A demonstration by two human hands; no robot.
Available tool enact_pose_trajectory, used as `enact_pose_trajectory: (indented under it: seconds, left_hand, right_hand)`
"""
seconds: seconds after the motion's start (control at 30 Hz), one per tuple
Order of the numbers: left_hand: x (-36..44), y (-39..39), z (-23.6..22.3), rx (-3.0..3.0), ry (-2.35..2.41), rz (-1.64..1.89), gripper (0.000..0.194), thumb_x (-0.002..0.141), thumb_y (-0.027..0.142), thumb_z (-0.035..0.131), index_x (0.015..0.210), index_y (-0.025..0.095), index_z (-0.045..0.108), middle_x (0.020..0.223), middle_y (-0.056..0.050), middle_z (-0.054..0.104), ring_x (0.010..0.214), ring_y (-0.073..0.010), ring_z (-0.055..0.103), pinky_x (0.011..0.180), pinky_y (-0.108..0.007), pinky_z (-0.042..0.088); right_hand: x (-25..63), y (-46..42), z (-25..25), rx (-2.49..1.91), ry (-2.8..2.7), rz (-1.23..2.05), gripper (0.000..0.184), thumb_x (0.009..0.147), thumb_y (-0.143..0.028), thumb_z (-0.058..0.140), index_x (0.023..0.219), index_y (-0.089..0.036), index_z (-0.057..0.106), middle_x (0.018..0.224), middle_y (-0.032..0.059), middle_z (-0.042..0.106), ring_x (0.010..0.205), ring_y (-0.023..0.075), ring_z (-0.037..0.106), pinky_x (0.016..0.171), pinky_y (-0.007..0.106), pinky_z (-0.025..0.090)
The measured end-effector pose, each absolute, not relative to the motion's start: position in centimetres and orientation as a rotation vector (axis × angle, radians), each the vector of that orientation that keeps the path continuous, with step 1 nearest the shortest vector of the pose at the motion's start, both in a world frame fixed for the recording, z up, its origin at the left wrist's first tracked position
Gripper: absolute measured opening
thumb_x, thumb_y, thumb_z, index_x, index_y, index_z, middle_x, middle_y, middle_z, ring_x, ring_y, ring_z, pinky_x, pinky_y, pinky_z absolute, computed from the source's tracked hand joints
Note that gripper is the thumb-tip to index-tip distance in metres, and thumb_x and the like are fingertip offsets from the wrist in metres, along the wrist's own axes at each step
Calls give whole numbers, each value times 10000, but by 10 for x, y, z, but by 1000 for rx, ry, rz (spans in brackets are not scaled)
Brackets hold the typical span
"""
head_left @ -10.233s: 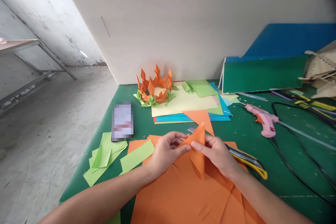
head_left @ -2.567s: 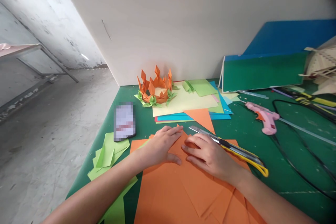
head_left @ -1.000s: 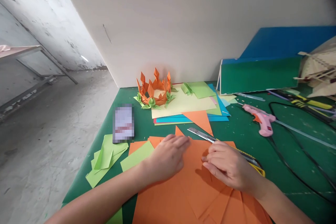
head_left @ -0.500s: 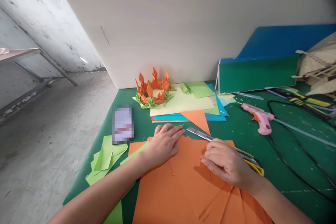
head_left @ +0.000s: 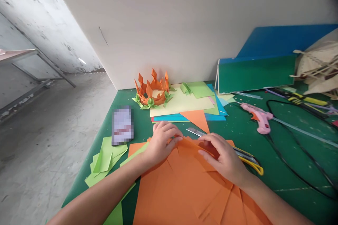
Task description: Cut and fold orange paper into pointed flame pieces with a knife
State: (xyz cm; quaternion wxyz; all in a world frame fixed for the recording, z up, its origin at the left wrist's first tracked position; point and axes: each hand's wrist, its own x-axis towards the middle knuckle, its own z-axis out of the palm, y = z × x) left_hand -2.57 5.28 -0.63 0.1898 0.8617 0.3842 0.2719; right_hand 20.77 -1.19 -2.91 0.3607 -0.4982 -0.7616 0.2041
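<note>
- We take 12 o'clock as straight away from us, 6 as toward our chest.
- The orange paper piece [head_left: 194, 145] lies between our hands, just above the stack of orange sheets [head_left: 163, 197], and its lower part blends into them, so we cannot trace its full outline.
- Its visible upper edge, the long line we follow, runs from about 10 o'clock down to 4, sloping toward our right side.
- From our left hand [head_left: 164, 140] the piece lies toward 3 o'clock; thumb and forefinger look pinched together on its 10 o'clock corner.
- From our right hand [head_left: 224, 156] it lies toward 9 or 10 o'clock. That hand is curved and loosely spread, thumb on the near side and fingers on the far side of the 4 o'clock end; we cannot tell whether it presses on the paper.
- Our left hand is therefore the one with the surer hold, while our right hand is just beside the lower end.
- The yellow-handled cutter [head_left: 247, 158] passes behind our right hand, blade toward 10 o'clock.
- From the piece, we find a loose orange triangle [head_left: 197, 119] at 12, the orange paper crown [head_left: 149, 96] between 10 and 11, and the pink glue gun [head_left: 260, 116] at 2.
</note>
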Motion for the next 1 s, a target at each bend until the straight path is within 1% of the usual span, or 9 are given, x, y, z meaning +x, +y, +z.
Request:
enact_pose_trajectory:
  seconds: [0.07,0.17,0.5,0.6,0.7,0.77,0.83,0.93,1.0]
  left_hand:
    - [-27,53,-8,2388,1066,855,124,937,207,588,837,232,657,897,16,698,928,-182,543,851,-357,314]
    - [-28,54,-10,2382,1029,942,120,919,214,617,810,231,665,853,16,700,904,-182,556,857,-361,312]
    - [-26,54,-7,2190,983,966,161,900,228,623,740,209,608,818,14,677,842,-168,596,875,-362,355]
    - [-25,56,-10,1977,997,1062,145,880,226,629,738,208,605,787,7,661,798,-165,593,819,-343,417]
    - [-24,55,-14,1695,1021,1138,111,872,257,630,776,203,626,821,-15,667,788,-166,603,731,-309,471]
    - [-22,53,-16,1617,1018,1121,88,875,263,622,819,199,645,858,-26,679,797,-165,616,728,-301,493]
    - [-20,51,-17,1654,1009,1086,66,876,249,616,852,196,647,863,-29,683,792,-161,625,725,-294,506]
    - [-19,49,-16,1918,964,1096,63,876,160,583,870,199,632,881,-27,693,834,-160,635,778,-304,508]
    - [-21,51,-16,2162,926,1128,143,864,88,551,861,207,630,925,-26,703,898,-168,629,846,-330,489]
  right_hand:
    - [208,-13,-27,-1257,-1872,532,44,945,-247,553,951,-239,595,892,46,625,863,205,588,741,323,479]
    - [211,-13,-23,-1216,-1775,532,125,944,-218,549,835,-238,607,807,27,620,799,188,593,697,298,472]
    - [224,-14,-22,-1263,-1532,569,173,938,-296,572,798,-232,653,834,36,648,796,190,613,711,291,480]
    - [226,-13,-27,-1227,-1379,747,190,960,-406,523,978,-256,638,963,55,661,884,208,642,745,296,519]
    - [220,-12,-31,-1046,-1360,1026,464,894,-567,561,1254,-294,458,1097,90,664,959,244,673,780,348,568]
    - [214,-11,-33,-1010,-1400,1126,570,848,-550,640,1289,-297,382,1151,103,657,967,249,686,811,375,578]
    - [208,-12,-32,-1113,-1443,1092,444,866,-437,664,1217,-280,441,1139,91,655,932,229,693,789,352,583]
    - [207,-14,-30,-1181,-1602,829,111,902,-275,615,1004,-250,580,996,57,675,907,217,676,777,332,563]
    - [211,-15,-28,-1070,-1773,639,78,895,-195,590,943,-247,622,947,51,683,928,224,654,811,352,540]
